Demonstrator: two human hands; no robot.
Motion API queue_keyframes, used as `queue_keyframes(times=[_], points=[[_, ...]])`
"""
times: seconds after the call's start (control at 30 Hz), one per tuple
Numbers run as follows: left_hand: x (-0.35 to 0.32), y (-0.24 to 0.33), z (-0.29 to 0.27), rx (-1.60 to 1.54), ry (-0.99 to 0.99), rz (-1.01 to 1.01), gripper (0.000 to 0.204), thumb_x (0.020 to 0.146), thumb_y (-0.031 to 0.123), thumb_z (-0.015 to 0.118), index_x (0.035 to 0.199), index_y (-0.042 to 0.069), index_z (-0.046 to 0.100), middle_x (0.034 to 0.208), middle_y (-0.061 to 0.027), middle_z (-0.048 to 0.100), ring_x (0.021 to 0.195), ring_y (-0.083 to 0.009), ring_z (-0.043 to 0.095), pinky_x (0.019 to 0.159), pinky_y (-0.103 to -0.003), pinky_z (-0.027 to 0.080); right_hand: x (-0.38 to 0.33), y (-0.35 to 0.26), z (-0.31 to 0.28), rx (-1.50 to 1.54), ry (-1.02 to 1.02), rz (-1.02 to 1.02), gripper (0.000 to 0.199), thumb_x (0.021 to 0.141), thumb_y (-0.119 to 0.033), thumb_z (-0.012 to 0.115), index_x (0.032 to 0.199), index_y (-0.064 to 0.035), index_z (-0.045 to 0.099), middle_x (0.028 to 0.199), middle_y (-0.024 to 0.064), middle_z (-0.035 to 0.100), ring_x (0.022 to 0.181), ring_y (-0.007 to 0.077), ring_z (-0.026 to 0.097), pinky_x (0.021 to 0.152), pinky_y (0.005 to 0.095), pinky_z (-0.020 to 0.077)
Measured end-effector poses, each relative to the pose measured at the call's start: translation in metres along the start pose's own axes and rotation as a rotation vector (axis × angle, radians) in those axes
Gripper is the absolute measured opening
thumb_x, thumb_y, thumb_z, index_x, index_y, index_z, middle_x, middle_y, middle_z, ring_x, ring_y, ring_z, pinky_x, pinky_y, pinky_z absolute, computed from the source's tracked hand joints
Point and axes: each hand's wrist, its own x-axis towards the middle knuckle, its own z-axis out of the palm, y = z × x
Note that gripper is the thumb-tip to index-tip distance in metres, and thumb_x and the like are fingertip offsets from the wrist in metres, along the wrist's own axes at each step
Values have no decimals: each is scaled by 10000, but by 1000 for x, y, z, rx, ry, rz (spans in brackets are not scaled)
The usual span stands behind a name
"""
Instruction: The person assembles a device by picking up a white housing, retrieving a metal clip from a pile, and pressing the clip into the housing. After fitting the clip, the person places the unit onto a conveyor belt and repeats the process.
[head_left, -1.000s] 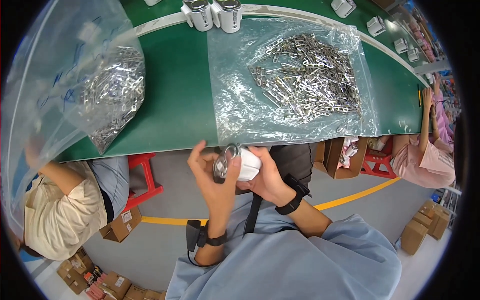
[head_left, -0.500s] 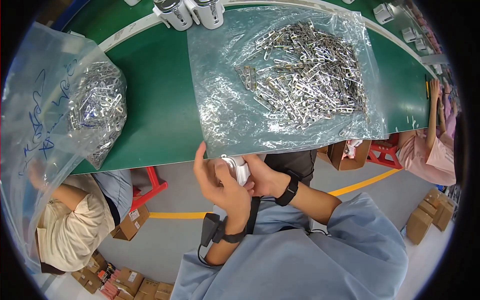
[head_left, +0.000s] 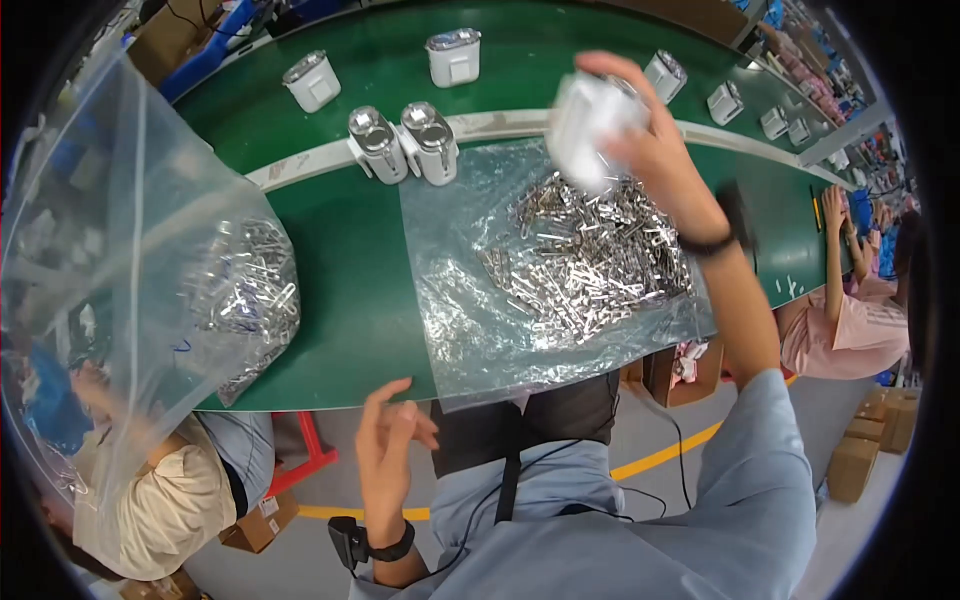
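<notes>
My right hand (head_left: 660, 150) is raised over the far side of the table and grips a white plastic housing (head_left: 578, 130), smeared by motion. Beneath it, a heap of small shiny metal clips (head_left: 590, 270) lies on a clear plastic sheet or bag (head_left: 440, 300). My left hand (head_left: 388, 450) is off the table's near edge, fingers apart and holding nothing. Two white housings with clear, rounded tops (head_left: 376, 145) stand side by side at the sheet's far left corner.
A pale rail (head_left: 490, 125) curves across the green table (head_left: 345, 330). Beyond it stand several white housings (head_left: 453, 58). On the left, a large clear bag (head_left: 255, 290) contains more clips. Co-workers sit at left (head_left: 165, 500) and right (head_left: 835, 330).
My right hand has carried the white housing from the near edge up and across the sheet. My left hand has let go of it and moved lower. The view has shifted, showing more of the far side.
</notes>
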Motion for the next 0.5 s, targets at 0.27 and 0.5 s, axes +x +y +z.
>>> queue_keyframes(times=[0.27,0.5], points=[[-13,-33,-28,-112,169,-7,219,979,180,548,1011,-20,629,610,-30,500,532,-115,491,502,-265,398,143,120,-99,-683,6,19,806,763,-319,812,1416,-116,386,1264,143,553,1121,261,564,995,396,424],[-18,5,-24,-125,45,38,200,968,143,562,1044,-31,622,636,-32,517,575,-110,503,556,-251,411,173,117,4,-1361,21,-407,774,764,-515,743,1407,-204,444,1441,186,429,1244,398,490,1062,536,346]])
